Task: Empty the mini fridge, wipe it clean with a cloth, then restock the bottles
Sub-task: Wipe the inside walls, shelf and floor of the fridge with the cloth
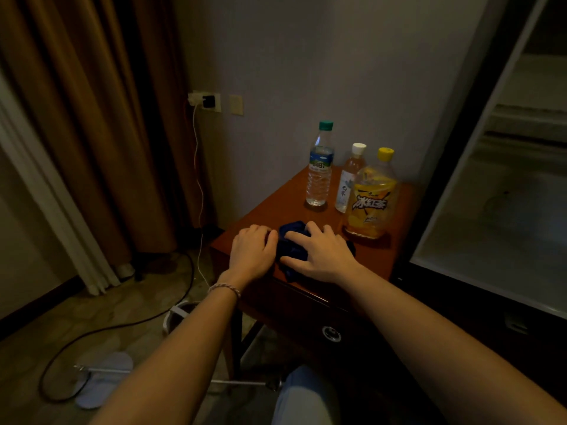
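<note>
The dark blue cloth (293, 243) is found on the bench (260, 216), just in front of the yellow bottle (369, 197). It is gripped by the left hand (253, 251) and pressed by the right hand (319, 256). It should be bunched up tight before the fridge (491, 210) beside the bottle is wiped

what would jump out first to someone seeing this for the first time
Two hands meet over a dark blue cloth at the near edge of a reddish wooden table: the left hand beside it, the right hand spread on top. Behind stand three bottles, the yellow iced tea bottle brightest, and the open mini fridge fills the right.
</note>
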`<control>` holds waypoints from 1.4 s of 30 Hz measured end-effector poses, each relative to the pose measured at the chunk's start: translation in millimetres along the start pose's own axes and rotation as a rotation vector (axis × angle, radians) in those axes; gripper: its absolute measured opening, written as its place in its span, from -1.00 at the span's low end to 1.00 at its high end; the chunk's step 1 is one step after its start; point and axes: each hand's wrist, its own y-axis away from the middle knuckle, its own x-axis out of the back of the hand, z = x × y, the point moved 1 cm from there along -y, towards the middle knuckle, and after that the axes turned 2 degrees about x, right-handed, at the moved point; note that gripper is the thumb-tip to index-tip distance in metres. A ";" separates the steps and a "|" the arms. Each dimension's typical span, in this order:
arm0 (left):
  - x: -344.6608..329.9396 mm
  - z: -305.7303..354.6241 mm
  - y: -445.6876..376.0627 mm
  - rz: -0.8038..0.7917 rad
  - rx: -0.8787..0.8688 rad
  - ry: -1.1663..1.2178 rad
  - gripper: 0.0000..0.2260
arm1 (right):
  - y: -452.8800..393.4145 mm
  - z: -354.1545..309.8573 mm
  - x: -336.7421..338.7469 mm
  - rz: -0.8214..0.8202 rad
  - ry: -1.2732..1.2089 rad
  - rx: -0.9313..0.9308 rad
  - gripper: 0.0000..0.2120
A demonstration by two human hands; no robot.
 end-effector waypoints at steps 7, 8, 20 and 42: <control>-15.7 72.2 33.5 -0.023 -0.048 0.416 -0.69 | 98.7 22.9 10.9 0.162 -0.174 -0.067 -0.54; -18.0 85.6 37.1 -0.023 -0.074 0.465 -0.70 | 114.5 28.6 13.0 0.191 -0.195 -0.073 -0.56; -95.1 241.0 33.3 -0.102 -0.119 0.866 -0.48 | 195.9 147.5 60.8 0.708 -0.187 -0.523 -0.58; -129.8 252.5 19.1 0.047 0.049 1.058 -0.23 | 142.7 199.7 37.6 0.202 0.066 -0.226 -0.51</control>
